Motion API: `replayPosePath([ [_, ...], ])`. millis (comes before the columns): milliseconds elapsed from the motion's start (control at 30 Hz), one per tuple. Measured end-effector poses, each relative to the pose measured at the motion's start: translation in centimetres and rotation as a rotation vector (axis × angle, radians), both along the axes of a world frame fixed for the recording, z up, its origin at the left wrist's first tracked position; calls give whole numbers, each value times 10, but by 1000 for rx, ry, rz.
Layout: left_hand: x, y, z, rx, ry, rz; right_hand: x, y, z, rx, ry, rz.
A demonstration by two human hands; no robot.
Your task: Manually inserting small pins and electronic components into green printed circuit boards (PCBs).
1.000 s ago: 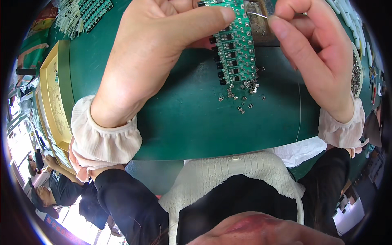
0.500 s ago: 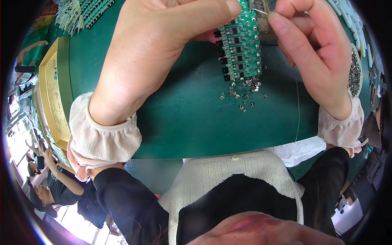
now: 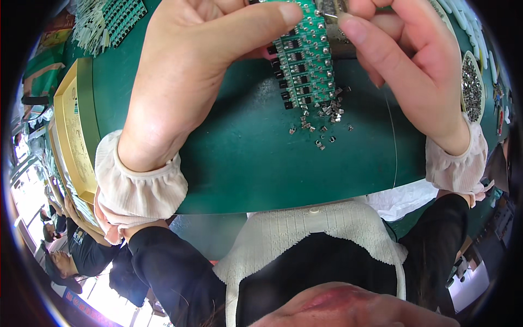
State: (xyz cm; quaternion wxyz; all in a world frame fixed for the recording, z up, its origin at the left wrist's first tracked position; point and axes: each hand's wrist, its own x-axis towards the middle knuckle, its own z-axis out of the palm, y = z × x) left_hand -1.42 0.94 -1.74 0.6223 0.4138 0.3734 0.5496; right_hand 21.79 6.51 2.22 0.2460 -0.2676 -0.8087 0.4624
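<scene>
My left hand (image 3: 188, 71) grips a green circuit board panel (image 3: 308, 68) at its upper part, thumb lying on top. Black components line the panel's left side, and shiny solder dots run down its right. Thumb and finger of my right hand (image 3: 417, 71) pinch a thin, pale, pin-like piece (image 3: 330, 15) whose tip is at the panel's right edge. Whether the tip touches the panel, I cannot tell. Small bent metal pieces (image 3: 332, 111) lie scattered on the green table just below the panel's near end.
A brownish block (image 3: 344, 50) sits behind my right hand. At right stands a dish of small metal parts (image 3: 472, 90), with white tubes (image 3: 469, 30) beyond. A yellow box (image 3: 76, 136) is at left. White wires and another board panel (image 3: 123, 20) lie far left; a co-worker (image 3: 87, 248) sits beyond.
Both hands have shifted slightly left, carrying the circuit board panel and the pin-like piece along. The co-worker's arm at left has moved.
</scene>
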Motion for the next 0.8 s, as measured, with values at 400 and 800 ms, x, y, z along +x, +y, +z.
replayPosePath([
  [400, -1, 2, -1, -33, 25, -3, 38, 10, -1, 26, -595, 55],
  [800, 1, 1, -1, -98, 33, 10, 26, -13, -28, 386, -446, 130],
])
